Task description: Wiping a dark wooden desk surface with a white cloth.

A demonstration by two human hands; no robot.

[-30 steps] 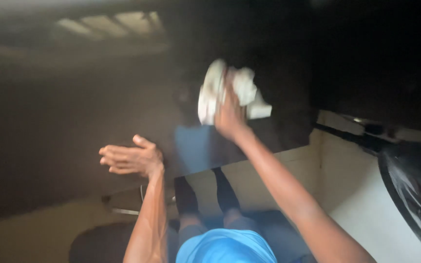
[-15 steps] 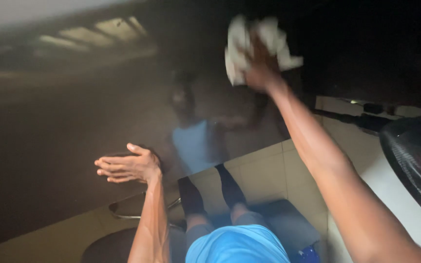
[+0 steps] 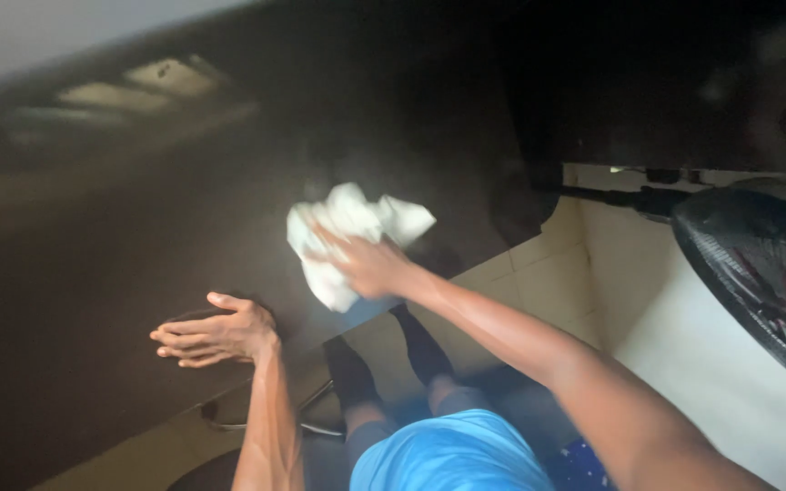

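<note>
Clearly visible: right hand [image 3: 367, 265] pressed down on a crumpled white cloth [image 3: 347, 238], upon the dark glossy worktop [image 3: 120, 236]. Fingers [image 3: 331, 247] of this hand spread a little and laid flat over the cloth, holding it against the surface from above rather than pinching it; motion blur there, so exact finger positions hard to tell. Cloth mostly beyond and to the left of the right hand, bunched, with no clean shape; longest stretch running roughly from lower left to upper right, one loose corner pointing toward the far right edge of the worktop. Right hand directly on the cloth, so far nearer to it than the other one.

Left hand [image 3: 216, 332] resting flat on the same worktop, near the front edge, well apart from the cloth and to its left. Left fingers [image 3: 179, 338] straight and pressed together, pointing left, holding nothing.

Below the worktop edge: pale tiled floor [image 3: 548, 282], dark legs, and a bright blue garment [image 3: 452, 455] near the bottom. At the right side, the black grille of a standing fan [image 3: 757, 282], apart from both hands. Faint reflections of a window on the far left part of the worktop.
</note>
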